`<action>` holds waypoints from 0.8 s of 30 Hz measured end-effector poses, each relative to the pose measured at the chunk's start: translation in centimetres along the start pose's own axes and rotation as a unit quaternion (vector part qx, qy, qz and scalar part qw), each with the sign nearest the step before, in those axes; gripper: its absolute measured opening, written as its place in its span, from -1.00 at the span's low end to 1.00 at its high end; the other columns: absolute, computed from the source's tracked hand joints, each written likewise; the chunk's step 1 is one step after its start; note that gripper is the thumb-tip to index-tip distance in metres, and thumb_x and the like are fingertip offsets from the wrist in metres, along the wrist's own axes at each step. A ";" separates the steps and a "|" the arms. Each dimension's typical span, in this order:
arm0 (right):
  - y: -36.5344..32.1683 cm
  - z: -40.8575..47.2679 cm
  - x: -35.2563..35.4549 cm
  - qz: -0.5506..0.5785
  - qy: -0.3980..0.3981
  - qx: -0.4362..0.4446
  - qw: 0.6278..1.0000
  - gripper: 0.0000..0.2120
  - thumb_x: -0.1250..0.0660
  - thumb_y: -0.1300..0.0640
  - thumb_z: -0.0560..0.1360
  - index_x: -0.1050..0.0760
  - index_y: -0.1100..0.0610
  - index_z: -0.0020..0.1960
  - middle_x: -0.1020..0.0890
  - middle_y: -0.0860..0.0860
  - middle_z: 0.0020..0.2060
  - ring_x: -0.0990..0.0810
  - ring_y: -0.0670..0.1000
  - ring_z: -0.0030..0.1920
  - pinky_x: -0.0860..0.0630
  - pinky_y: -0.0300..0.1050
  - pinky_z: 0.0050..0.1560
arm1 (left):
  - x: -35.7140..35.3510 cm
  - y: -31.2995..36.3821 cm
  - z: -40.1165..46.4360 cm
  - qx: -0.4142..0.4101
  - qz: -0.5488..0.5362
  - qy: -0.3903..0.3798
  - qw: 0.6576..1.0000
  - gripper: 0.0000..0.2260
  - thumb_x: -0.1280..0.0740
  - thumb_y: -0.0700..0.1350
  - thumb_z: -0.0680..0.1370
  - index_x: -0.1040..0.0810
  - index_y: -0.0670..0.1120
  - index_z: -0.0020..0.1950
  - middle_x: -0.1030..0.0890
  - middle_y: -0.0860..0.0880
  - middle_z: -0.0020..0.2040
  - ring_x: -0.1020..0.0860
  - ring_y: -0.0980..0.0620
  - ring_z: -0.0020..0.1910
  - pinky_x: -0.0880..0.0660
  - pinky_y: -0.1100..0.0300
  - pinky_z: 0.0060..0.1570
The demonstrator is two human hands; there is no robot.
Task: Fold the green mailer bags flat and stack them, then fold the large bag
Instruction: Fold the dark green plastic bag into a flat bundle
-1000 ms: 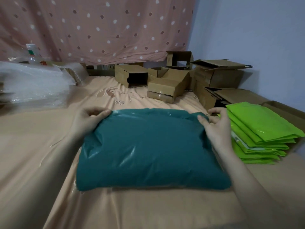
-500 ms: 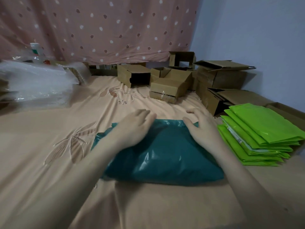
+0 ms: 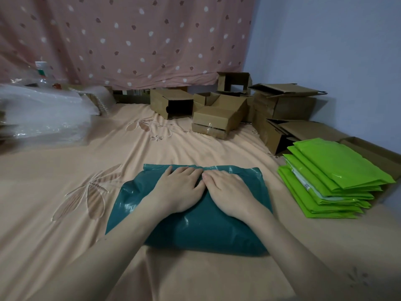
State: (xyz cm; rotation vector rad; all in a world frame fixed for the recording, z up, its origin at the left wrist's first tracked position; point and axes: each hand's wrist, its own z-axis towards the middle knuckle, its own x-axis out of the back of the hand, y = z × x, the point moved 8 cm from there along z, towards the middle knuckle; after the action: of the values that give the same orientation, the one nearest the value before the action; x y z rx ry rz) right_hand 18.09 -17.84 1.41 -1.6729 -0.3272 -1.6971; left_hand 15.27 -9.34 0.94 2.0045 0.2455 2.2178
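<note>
A large dark teal bag, puffy and folded, lies on the peach bed sheet in front of me. My left hand and my right hand lie side by side, palms down, pressing on its far half, fingertips near the far folded edge. A stack of bright green mailer bags, folded flat, sits to the right of the teal bag, a short gap away.
Several brown cardboard boxes crowd the far right of the bed, up to the blue wall. A pile of clear bubble wrap lies at the far left. A dotted pink curtain hangs behind.
Both hands moved from the bag's outer corners inward to its middle. The bag got narrower and thicker as its sides were folded over. The view shifted slightly.
</note>
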 end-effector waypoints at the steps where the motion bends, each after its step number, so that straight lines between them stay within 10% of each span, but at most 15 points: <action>1: 0.2 0.1 -0.1 0.002 -0.007 -0.005 1.000 -0.58 0.14 0.00 0.64 -0.33 0.05 0.38 -0.42 -0.04 0.36 -0.32 -0.02 0.38 -0.16 -0.01 0.41 | 0.2 0.1 0.2 -0.006 -0.006 -0.002 1.000 -0.60 0.10 0.04 0.62 -0.29 0.03 0.41 -0.35 0.07 0.43 -0.26 0.04 0.42 -0.11 0.05 0.41; 10: 1.4 0.6 0.6 -0.004 -0.025 -0.076 0.997 -0.73 0.06 -0.05 0.58 -0.34 0.05 -0.11 -0.60 0.07 0.05 -0.43 0.07 -0.07 -0.26 0.00 -0.04 | 0.2 -0.1 2.8 0.013 -0.039 -0.051 0.998 -0.76 0.10 -0.10 0.63 -0.28 -0.10 -0.13 -0.54 -0.16 0.15 -0.45 -0.16 0.09 -0.28 0.02 0.01; 18: 2.7 0.7 0.8 -0.012 -0.005 -0.100 0.995 -0.60 0.05 -0.09 0.58 -0.48 0.10 0.07 -0.60 0.12 0.09 -0.52 0.17 0.10 -0.30 0.01 -0.04 | 2.9 1.2 -0.3 -0.036 0.019 0.169 0.985 -0.51 0.11 0.26 0.52 -0.43 0.07 0.23 -0.47 0.09 0.21 -0.41 0.02 0.19 -0.31 0.06 0.15; 24: 4.7 -0.5 2.2 0.013 0.040 -0.141 0.989 -0.61 0.02 -0.14 0.58 -0.47 0.09 0.02 -0.60 0.13 0.03 -0.51 0.19 0.04 -0.35 0.00 -0.07 | 1.9 0.9 -2.1 -0.070 0.063 0.065 0.993 -0.33 0.18 0.46 0.37 -0.23 0.28 0.41 -0.26 0.18 0.41 -0.18 0.10 0.42 -0.06 -0.03 0.40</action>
State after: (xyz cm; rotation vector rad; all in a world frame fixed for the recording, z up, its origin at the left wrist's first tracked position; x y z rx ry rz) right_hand 20.92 -22.21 2.04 -1.7918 -0.0282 -1.8533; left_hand 12.99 -9.86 2.74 1.8530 -0.0230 2.3723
